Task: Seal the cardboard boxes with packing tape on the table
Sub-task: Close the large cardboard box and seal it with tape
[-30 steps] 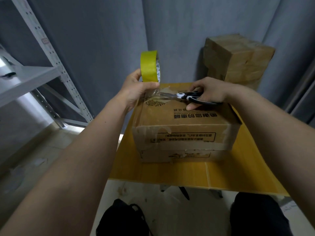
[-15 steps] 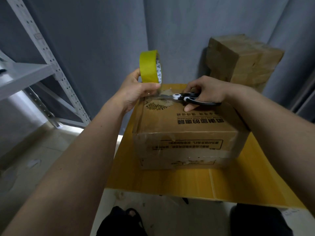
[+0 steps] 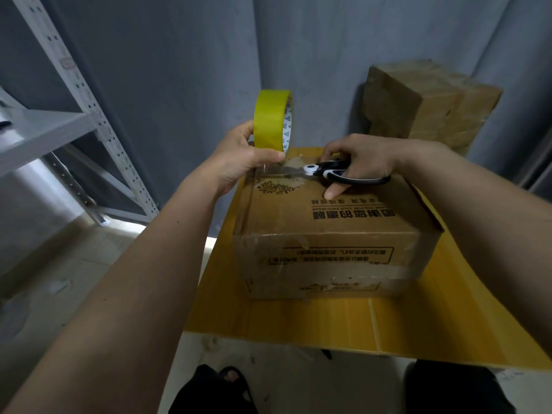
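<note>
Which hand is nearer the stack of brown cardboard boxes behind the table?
Right. The right hand holds black-handled scissors on the near box, just left of and below the stack of brown cardboard boxes. The left hand, holding the yellow tape roll, sits farther left.

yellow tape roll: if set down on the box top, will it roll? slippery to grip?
The tape roll is a ring, so on edge it would likely roll; flat on the box it should stay. Probably light: the left hand holds it up alone. Its glossy face may be slick.
</note>
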Demonstrator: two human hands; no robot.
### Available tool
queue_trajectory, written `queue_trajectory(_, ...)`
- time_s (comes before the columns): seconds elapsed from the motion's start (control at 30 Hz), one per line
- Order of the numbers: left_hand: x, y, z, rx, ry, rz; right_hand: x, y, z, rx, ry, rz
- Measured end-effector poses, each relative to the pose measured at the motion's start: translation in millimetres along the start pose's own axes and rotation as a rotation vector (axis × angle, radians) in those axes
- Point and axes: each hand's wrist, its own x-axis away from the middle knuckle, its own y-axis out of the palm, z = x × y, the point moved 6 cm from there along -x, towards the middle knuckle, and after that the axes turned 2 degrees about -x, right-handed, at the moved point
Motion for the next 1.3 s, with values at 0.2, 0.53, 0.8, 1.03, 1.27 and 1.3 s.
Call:
queue_trajectory(0.2,0.0,1.2,4.5,-0.025,-0.012,-0.034,-9.2,1.0,-5.9,0.010,-0.007,0.000)
queue_trajectory(0.53,-0.8,-4.3,-1.5,0.095,-0.024,0.022,-8.6,0.4,-8.1,-0.011,-0.034,0.078)
queue_trajectory(0.8,2.2,-2.1,0.2,0.148,-0.033,0.100,-13.6,1.4,-10.7,0.027,-0.014,0.094)
queue_trajectory(1.03,10.2,-12.0,18.4,0.337,0.060,0.348,-13.7,5.7,-10.9,0.058,0.036,0.079)
queue_trajectory(1.27,29.9,-3.6,17.5,0.297,0.047,0.377,26.2,-38.1,40.4,-0.292,0.258,0.626)
queue_trajectory(1.3,33.4,-1.0,14.9,0.303,0.036,0.389,33.0,-39.0,53.0,-0.335,0.312,0.643)
